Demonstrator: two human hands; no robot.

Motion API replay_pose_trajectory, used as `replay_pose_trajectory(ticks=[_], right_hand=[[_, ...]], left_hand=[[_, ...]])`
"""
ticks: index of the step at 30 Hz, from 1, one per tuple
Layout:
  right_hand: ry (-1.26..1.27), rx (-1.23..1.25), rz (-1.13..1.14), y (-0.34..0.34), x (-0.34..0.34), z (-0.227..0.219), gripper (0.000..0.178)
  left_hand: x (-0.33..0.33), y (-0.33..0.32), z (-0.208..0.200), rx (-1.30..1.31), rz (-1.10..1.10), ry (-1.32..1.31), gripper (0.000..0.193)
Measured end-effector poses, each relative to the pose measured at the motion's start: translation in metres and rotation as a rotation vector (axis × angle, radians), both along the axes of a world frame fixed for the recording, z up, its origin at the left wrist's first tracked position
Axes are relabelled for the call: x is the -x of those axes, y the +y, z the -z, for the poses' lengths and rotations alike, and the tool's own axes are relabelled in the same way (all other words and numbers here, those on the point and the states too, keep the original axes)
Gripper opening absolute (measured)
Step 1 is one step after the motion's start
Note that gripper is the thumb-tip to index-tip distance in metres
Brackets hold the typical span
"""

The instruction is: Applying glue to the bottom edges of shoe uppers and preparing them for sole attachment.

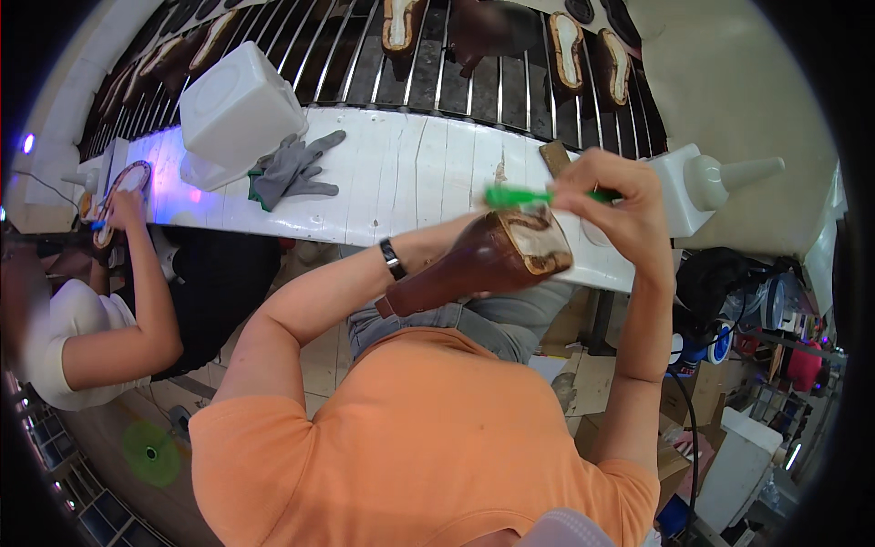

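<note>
My right hand (pixel 612 196) pinches a slim green-handled brush (pixel 519 195) over the near edge of the white bench. Just below the brush is a brown leather shoe upper (pixel 469 264), tilted, its narrow end pointing toward my lower left. Its underside faces away from me to the right and shows a whitish fill with a dark, stained rim. My left hand (pixel 448 241), with a black band at the wrist, supports the upper from behind; most of its fingers are hidden. Whether the brush tip touches the upper, I cannot tell.
On the white bench (pixel 410 164) are a white plastic container (pixel 232 109), a grey glove (pixel 296 169), a brown block (pixel 553 157) and a white nozzle bottle (pixel 702 187). Several shoe uppers lie on the roller conveyor (pixel 355 64) beyond. A co-worker's hand (pixel 128 208) works at left.
</note>
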State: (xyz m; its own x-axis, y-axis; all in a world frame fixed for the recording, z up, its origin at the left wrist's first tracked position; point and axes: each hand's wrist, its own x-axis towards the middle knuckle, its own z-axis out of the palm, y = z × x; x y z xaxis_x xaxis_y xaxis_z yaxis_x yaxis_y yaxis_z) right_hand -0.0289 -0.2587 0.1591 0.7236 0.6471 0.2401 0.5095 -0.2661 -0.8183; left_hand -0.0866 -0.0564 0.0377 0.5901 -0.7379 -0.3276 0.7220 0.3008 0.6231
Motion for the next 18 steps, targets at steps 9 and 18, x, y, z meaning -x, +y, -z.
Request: replay_pose_trajectory(ticks=[9, 18], right_hand=[[-0.004, -0.193, 0.537, -0.038, -0.004, 0.033, 0.007], [0.218, -0.425, 0.599, -0.032, -0.011, 0.073, 0.006]], left_hand=[[-0.045, 0.084, 0.042, -1.299, -0.414, -1.079, 0.077], [0.012, 0.075, 0.041, -1.698, -0.175, -1.299, 0.130]])
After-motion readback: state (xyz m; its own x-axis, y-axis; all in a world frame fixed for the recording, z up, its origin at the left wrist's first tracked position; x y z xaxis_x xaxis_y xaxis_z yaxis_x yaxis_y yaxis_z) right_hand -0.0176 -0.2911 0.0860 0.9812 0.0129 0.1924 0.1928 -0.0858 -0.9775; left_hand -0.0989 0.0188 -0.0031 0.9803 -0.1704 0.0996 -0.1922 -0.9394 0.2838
